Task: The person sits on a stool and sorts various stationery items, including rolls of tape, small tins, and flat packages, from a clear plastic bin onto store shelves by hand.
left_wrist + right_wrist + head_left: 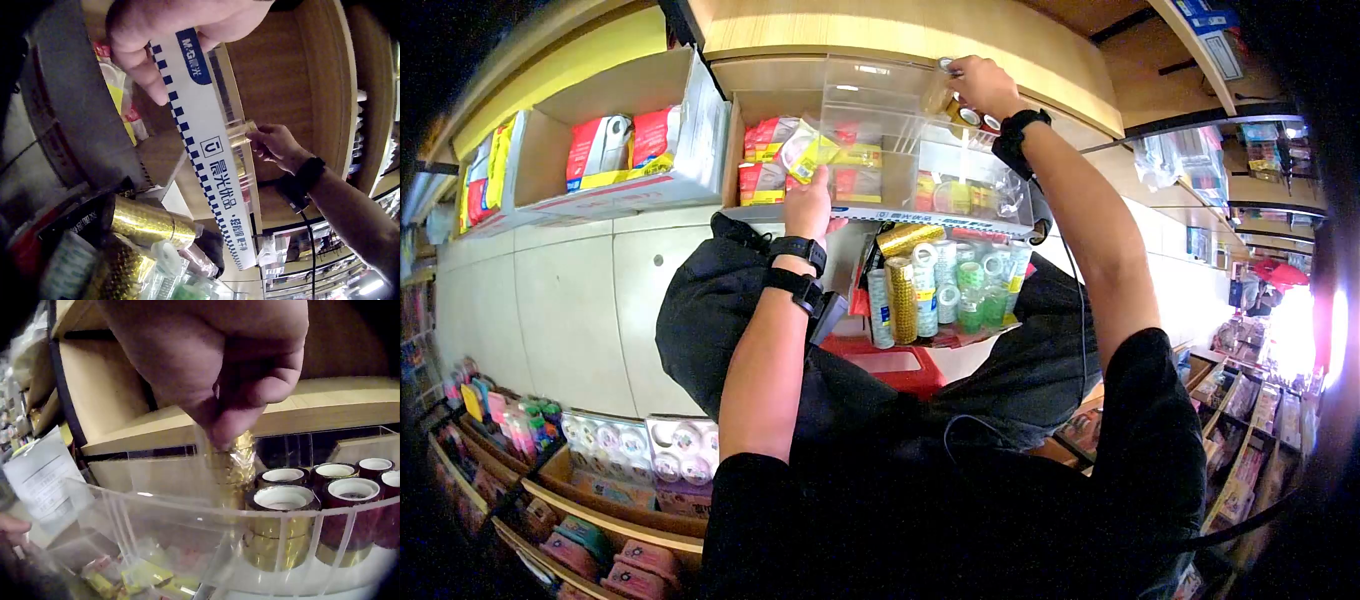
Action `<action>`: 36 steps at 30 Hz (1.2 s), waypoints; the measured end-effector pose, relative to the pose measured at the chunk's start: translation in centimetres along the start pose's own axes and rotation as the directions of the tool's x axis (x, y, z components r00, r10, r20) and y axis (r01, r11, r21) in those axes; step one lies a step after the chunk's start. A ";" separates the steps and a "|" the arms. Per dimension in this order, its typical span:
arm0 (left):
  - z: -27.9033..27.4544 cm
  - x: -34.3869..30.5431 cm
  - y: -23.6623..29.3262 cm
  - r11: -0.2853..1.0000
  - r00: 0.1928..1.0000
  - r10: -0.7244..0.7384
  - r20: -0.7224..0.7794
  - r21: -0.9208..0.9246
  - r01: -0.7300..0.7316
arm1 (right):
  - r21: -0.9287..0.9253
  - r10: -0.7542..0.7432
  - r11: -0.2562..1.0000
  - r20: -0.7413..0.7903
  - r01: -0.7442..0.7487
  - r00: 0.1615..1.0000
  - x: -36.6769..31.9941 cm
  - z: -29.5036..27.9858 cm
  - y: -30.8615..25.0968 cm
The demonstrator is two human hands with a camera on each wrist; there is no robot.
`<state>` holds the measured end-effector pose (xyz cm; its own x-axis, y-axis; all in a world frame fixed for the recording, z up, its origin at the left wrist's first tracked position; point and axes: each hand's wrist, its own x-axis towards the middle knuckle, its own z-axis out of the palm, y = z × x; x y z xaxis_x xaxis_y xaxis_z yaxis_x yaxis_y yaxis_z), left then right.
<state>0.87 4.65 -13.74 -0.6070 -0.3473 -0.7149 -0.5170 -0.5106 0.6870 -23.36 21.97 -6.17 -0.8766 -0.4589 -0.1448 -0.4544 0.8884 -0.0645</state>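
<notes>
My left hand (pixel 808 210) grips the front edge of a clear plastic display tray (pixel 870 115); in the left wrist view, fingers and palm lie around its white printed strip (pixel 215 150). A yellow-and-white packet (pixel 808 148) shows just beyond that hand; whether they touch, I cannot tell. At the tray's right end my right hand (pixel 988 88) pinches the top of a stack of gold tape rolls (pixel 231 475), upright inside a clear compartment. Beside it stand more gold rolls (pixel 278 540) and dark red rolls (pixel 350 519).
Cardboard boxes of red-and-yellow packets (pixel 585 150) stand at the left. Between the legs, below the tray, is a pile of gold, clear and green tape rolls (pixel 945 290) over a red stool (pixel 885 365). A wooden shelf edge (pixel 900 30) runs behind the tray.
</notes>
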 end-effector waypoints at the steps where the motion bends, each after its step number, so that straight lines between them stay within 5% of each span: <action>1: 0.0 0.0 -0.1 1.000 1.000 -0.004 -0.002 -0.002 0.004 | -0.001 -0.002 1.000 0.004 0.002 1.000 0.0 -0.3 0.0; 5: 0.1 -0.2 -0.1 1.000 1.000 0.012 -0.009 -0.018 -0.012 | 0.067 0.006 0.998 0.087 -0.012 0.996 0.3 -0.6 0.1; 11: 0.2 -0.3 0.6 1.000 0.999 -0.027 -0.031 0.002 0.027 | 0.105 -0.029 0.994 0.015 0.027 0.999 -0.3 -1.1 -0.3; 13: 0.2 -0.2 0.4 1.000 0.999 -0.028 -0.025 0.010 0.029 | 0.331 0.005 0.944 0.015 -0.010 1.000 -2.0 -2.6 -0.9; 17: 0.6 -0.1 2.0 1.000 0.999 0.005 -0.035 0.007 -0.004 | 0.444 0.007 0.896 -0.083 0.030 0.997 -6.6 -4.6 -2.1; 22: 0.3 0.1 0.1 0.998 0.997 0.006 -0.083 0.056 -0.001 | 0.617 -0.316 0.774 0.177 0.145 0.932 -19.9 -1.8 -2.3; 26: 0.3 0.5 -0.5 0.998 0.995 0.061 -0.073 0.024 -0.060 | 0.541 -0.245 0.841 0.349 0.019 0.905 -24.7 4.0 -1.5; 29: 0.3 0.2 -0.3 0.996 0.995 0.079 -0.068 0.032 -0.077 | 0.407 -0.116 0.913 0.310 -0.022 0.944 -28.0 6.9 -2.4; 36: 0.1 1.4 -0.8 0.997 0.997 0.052 -0.061 0.055 -0.049 | 0.378 -0.148 0.924 0.229 0.052 0.962 -25.8 8.5 -5.8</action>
<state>0.37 4.69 -15.25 -0.5952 -0.4204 -0.6848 -0.5195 -0.4489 0.7271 3.28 28.73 -10.41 -0.7402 -0.5707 -0.3555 -0.4061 0.8009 -0.4401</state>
